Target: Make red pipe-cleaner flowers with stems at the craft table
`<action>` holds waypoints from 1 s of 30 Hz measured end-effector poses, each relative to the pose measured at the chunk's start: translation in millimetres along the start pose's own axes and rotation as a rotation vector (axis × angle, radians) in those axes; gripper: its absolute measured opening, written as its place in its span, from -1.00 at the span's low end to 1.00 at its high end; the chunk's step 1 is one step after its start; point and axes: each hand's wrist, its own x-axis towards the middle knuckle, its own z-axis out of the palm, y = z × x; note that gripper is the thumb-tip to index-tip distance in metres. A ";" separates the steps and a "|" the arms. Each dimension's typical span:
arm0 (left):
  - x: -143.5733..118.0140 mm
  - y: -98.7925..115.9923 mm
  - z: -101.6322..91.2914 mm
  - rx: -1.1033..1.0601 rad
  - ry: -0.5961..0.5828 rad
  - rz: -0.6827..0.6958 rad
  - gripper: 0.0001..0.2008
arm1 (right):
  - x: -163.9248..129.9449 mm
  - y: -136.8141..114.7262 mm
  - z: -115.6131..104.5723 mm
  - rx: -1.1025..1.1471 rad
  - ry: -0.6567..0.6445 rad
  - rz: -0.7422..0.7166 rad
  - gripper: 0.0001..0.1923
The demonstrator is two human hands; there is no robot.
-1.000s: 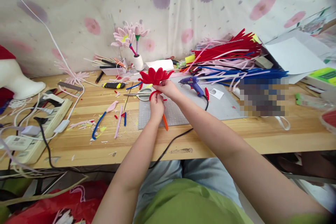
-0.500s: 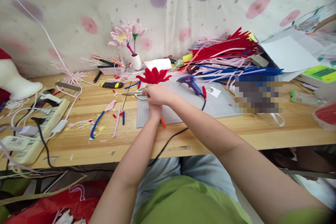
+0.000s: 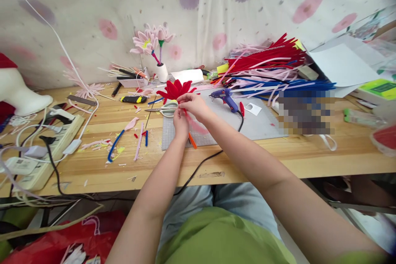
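Soft, even daylight lit the scene; shadows were faint, edges bowed with wide-angle distortion, corners blurred, and one patch was pixelated

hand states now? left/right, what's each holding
Left hand: closed on the orange stem under the red pipe-cleaner flower.
Right hand: fingers pinched at the flower's base; a blurred red strand runs from them.

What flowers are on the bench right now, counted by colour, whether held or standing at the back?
Red flower, held between the left hand and right hand: 1
Pink flowers standing in the white holder: 2
Flat pink petal piece on the wooden bench: 1
Total: 4
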 end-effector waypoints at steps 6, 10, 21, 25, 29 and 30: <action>-3.5 10.4 -3.0 0.027 0.098 0.000 -0.86 | -5.0 -3.6 -20.4 0.075 -0.168 0.308 -0.85; -5.8 21.3 -1.8 -0.037 0.080 -0.054 -0.84 | -11.7 2.1 -28.1 -0.224 -0.125 0.120 -0.78; -17.7 45.4 -5.3 -0.441 -0.292 -0.312 -0.82 | 14.4 37.1 -50.9 -0.305 0.023 -0.067 -0.81; -24.1 43.7 -8.8 -0.582 -0.421 -0.383 -0.84 | 14.9 38.7 -42.9 -0.195 -0.085 -0.101 -0.82; -29.8 38.7 -8.6 -0.650 -0.418 -0.418 -0.84 | 13.1 44.7 -27.9 -0.055 -0.225 -0.124 -0.89; -30.8 38.2 -8.2 -0.656 -0.416 -0.427 -0.84 | 12.7 47.1 -25.0 -0.025 -0.250 -0.129 -0.90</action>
